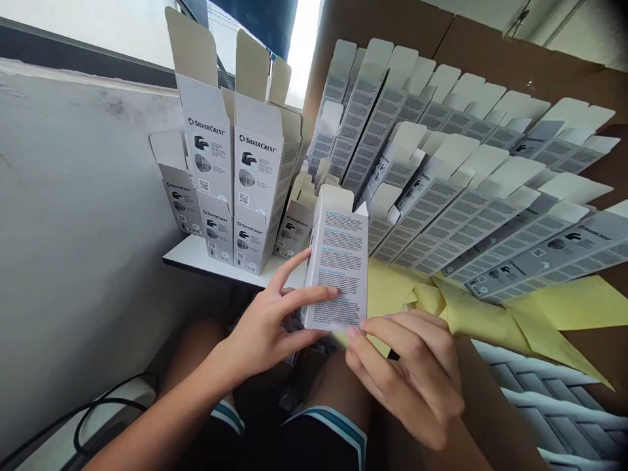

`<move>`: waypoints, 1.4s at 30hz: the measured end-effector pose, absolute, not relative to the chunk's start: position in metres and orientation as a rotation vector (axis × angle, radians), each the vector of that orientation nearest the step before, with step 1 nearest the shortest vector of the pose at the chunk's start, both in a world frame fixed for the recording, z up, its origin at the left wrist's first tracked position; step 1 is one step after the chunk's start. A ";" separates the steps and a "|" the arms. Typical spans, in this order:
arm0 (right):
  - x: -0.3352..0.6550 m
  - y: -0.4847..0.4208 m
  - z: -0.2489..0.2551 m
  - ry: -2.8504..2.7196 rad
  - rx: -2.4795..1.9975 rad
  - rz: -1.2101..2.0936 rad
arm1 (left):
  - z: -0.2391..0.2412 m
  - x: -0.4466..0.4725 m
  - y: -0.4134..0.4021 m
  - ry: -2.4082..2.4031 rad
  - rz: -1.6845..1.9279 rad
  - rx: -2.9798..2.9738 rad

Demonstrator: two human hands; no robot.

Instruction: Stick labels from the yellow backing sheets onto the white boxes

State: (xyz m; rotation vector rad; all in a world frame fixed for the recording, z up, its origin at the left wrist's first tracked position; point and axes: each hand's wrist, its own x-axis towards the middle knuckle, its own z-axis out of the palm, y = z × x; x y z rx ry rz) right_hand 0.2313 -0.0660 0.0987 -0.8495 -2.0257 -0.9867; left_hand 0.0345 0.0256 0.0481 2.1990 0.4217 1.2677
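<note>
My left hand (267, 320) grips a small white printed cardboard box (338, 261), thumb under its lower edge and fingers across its side and front. Lines of small text with blue headings cover the side facing me, and its top flap stands up. At the box's lower right corner my right hand (407, 366) is closed in a pinch, thumb and index fingertips touching or almost touching the edge. Whatever lies between those fingertips, if anything, is too small to make out.
Several SilverCrest boxes (258, 176) with raised flaps stand on a white shelf (216, 265) to the left. Rows of similar boxes (456, 216) lean against brown cardboard (377, 19) at the right. Yellow paper (471, 320) lies below them. A black cable (105, 402) runs at lower left.
</note>
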 end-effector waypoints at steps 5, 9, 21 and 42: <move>0.229 -0.069 0.094 -2.072 -0.903 -0.928 | 0.048 0.035 0.027 0.449 1.274 2.209; 0.227 -0.070 0.092 -2.092 -0.926 -0.916 | 0.047 0.034 0.026 0.458 1.267 2.216; 0.236 -0.066 0.083 -2.187 -0.919 -0.858 | 0.043 0.035 0.027 0.463 1.279 2.217; 0.243 -0.062 0.061 -2.122 -0.882 -0.642 | 0.034 0.045 0.017 0.402 1.185 2.239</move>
